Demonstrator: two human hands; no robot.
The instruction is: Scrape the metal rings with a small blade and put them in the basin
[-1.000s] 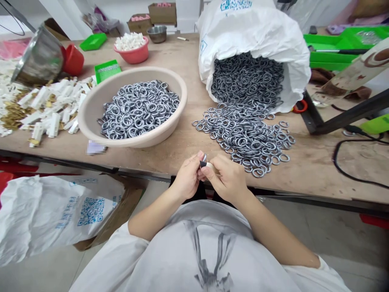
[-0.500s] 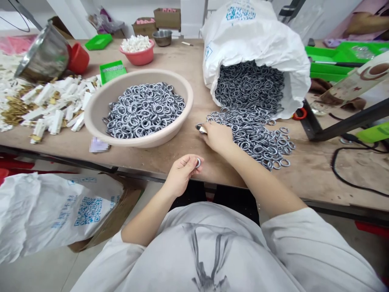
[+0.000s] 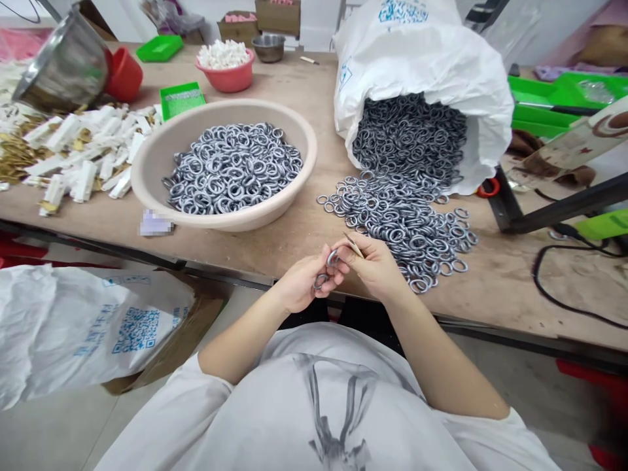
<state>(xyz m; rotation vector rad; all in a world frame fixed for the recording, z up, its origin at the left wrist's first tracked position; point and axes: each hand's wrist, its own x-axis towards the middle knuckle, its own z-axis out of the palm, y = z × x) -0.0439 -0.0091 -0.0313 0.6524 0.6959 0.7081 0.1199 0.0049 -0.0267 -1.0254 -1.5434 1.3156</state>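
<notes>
My left hand (image 3: 304, 281) is closed around two grey rings, just above the table's front edge. One grey ring (image 3: 332, 258) is pinched upright at the thumb, and a second ring (image 3: 320, 281) sits lower, among the curled fingers. My right hand (image 3: 380, 265) meets the left one, its fingertips by the pinched ring. It grips a small, slim, pointed tool (image 3: 354, 246) whose tip points up and left; its exact kind is unclear. Behind the right hand lies a loose heap of grey rings (image 3: 392, 209), spilling from a white woven sack (image 3: 417, 59).
A beige basin (image 3: 142, 176) full of similar rings stands to the left. White and gold pieces (image 3: 83, 186) lie beyond it, beside a tilted metal bowl (image 3: 63, 65). At right are a black metal frame (image 3: 564, 203) and a cable (image 3: 540, 281).
My right hand has come back from the heap's left edge to my left hand, keeping the tool. A second ring now shows at the left hand. The view has shifted slightly.
</notes>
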